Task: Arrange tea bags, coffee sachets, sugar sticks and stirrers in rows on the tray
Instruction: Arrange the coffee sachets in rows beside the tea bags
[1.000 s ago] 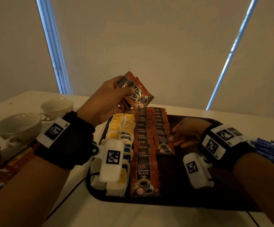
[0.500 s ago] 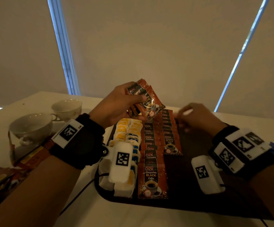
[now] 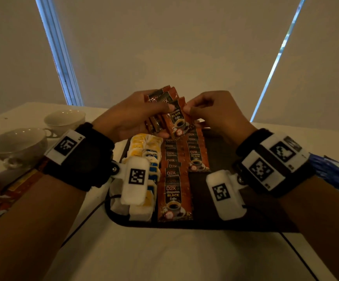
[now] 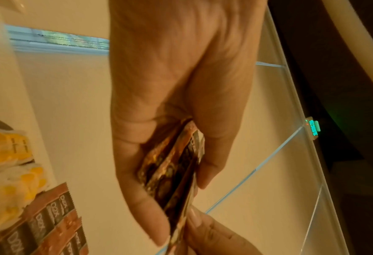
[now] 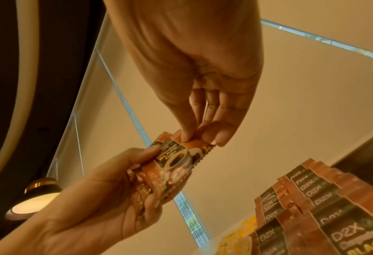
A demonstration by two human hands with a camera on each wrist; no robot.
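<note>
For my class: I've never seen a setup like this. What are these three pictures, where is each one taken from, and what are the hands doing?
No machine: a person wears three cameras. The wide picture is from the head; the other two look along each wrist.

On the table lies a dark tray with a row of tea bags and rows of coffee sachets. Two cups stand at the left.

The left hand holds a bunch of sachets. The right hand pinches the front sachet by its top edge.

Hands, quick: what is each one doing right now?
Left hand: grips a small stack of coffee sachets.
Right hand: pinches the top edge of the front sachet in that stack.
</note>
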